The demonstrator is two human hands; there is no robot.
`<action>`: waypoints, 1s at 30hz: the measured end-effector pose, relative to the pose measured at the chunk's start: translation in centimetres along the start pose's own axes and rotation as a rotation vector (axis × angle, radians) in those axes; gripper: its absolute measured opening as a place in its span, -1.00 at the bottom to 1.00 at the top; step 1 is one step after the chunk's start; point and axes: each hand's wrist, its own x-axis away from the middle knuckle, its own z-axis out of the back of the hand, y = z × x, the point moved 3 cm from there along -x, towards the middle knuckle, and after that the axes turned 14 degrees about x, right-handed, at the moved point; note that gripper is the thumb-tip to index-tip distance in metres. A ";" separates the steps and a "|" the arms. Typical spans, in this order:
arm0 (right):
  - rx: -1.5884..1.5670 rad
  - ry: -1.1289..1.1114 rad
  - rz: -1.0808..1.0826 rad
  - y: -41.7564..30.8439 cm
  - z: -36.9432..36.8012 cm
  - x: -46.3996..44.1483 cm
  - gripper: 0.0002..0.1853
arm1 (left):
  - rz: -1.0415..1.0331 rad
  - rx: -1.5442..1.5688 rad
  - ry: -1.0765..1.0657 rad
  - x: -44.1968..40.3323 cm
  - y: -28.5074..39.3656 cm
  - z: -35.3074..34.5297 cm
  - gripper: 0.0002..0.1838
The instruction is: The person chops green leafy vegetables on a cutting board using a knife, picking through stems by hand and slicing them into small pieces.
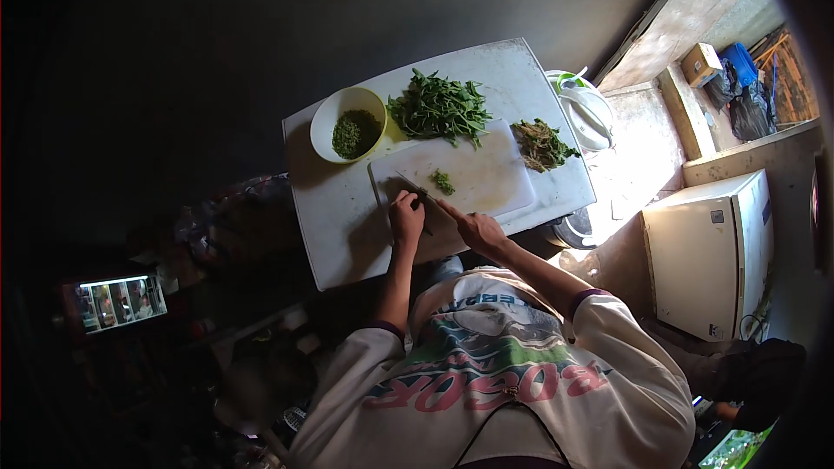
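Observation:
My right hand (479, 233) is closed around the handle of a knife (413, 183), whose blade points up and left over the white cutting board (491, 175). Close to the blade, my left hand (407, 215) is closed on a small dark bunch that looks like leafy greens; most of it is hidden by the fingers. A little heap of chopped greens (443, 181) lies on the board just beyond the knife. Behind the board rests a large pile of leafy greens (441, 106). Finely cut greens fill the bottom of a pale bowl (322, 127) at the back left.
A heap of wilted trimmings (542, 146) lies at the board's right end. Everything stands on a white table (334, 243) by a dark wall. To the right are a white lidded tub (586, 117) and a white fridge (693, 247).

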 end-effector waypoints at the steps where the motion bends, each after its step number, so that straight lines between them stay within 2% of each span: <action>1: -0.001 0.008 -0.004 0.1 0.1 -0.2 -0.19 | -0.010 -0.026 -0.016 -0.2 0.0 -0.1 -0.78; 4: 0.005 0.062 0.043 0.0 0.6 0.0 -0.19 | -0.011 -0.055 -0.008 0.0 0.0 -0.2 -0.75; 9: 0.039 -0.154 -0.064 1.3 1.1 2.3 -0.19 | 0.012 -0.014 0.011 0.1 -0.3 -0.2 -0.79; 13: -0.107 -0.101 -0.081 2.2 1.1 4.1 -0.20 | 0.037 0.107 0.031 0.1 -0.4 -0.3 -0.84; 15: -0.067 -0.190 -0.137 2.1 2.1 4.9 -0.20 | 0.019 0.087 0.019 0.0 -0.4 -0.2 -0.84; 22: 0.010 -0.225 -0.121 1.1 3.8 4.7 -0.14 | 0.003 -0.061 -0.009 0.0 -0.1 -0.2 -0.80; 28: 0.033 -0.289 -0.108 0.7 3.9 4.7 -0.09 | -0.023 -0.033 -0.014 0.1 -0.2 -0.4 -0.79; 30: 0.046 -0.242 -0.083 0.8 2.8 4.3 -0.10 | -0.031 -0.028 -0.001 0.0 -0.2 -0.3 -0.79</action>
